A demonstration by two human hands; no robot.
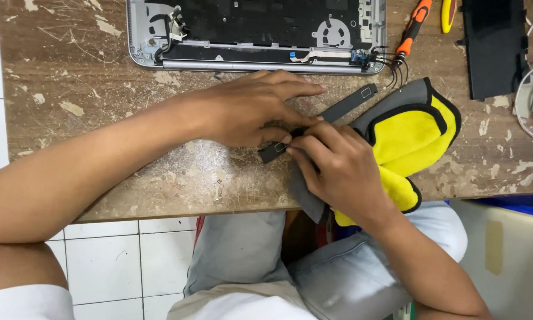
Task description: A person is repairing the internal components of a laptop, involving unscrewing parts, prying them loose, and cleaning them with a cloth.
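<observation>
Your left hand (249, 109) lies flat-ish over the long dark strip (343, 106), fingers spread toward the laptop, thumb side pinning the strip's near end to the table (71, 89). Your right hand (337, 169) has its grip pinched shut on that same near end, fingertips meeting your left thumb; part of the grey-and-yellow cloth (417, 133) sits under that hand too. Can't tell if the cloth is clamped w/ the strip or just trapped below the palm.

Progress, as a judgement: the opened laptop base (254, 32) is already stripped, w/ its inside, fan and loose wires showing, and the strip is out of it and lying diagonally on the table, far end up near the wires. Looks like the strip is being wiped or worked at its near end; its far half isn't covered by cloth or hand yet. Nothing looks refitted.

Room: the strip's near end and your right hand sit close to the table's front edge, cloth already hanging over it above your lap. Laptop base is just beyond your left fingertips. Orange-handled screwdriver (413, 26) and black flat pack (495, 47) crowd the far right. Open table lies to the left.
</observation>
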